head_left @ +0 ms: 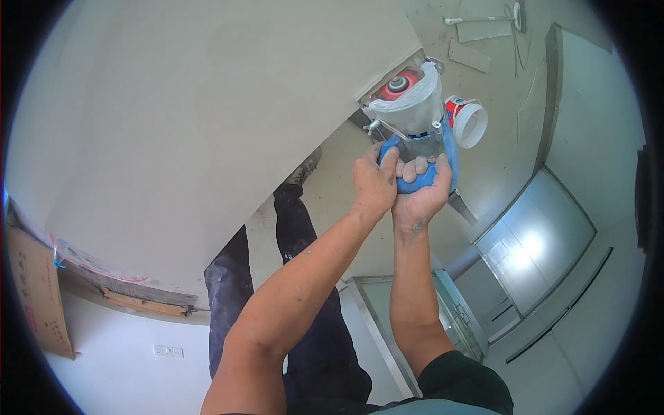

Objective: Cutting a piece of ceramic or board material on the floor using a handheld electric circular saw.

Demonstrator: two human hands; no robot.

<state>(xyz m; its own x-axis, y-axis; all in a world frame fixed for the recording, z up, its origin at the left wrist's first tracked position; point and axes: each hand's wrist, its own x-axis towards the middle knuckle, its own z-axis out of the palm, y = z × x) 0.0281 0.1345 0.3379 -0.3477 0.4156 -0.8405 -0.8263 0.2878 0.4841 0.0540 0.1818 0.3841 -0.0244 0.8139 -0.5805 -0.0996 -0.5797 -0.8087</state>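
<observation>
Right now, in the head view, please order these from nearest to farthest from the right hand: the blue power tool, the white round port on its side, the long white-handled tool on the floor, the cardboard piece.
1. Blue power tool: gripped by the right hand, with the left hand.
2. White round port: up and right.
3. White-handled tool: top, on the floor.
4. Cardboard piece: far left.

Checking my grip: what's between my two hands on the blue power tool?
Nothing: in the head view the left hand and right hand touch, both wrapped on the blue power tool.
</observation>
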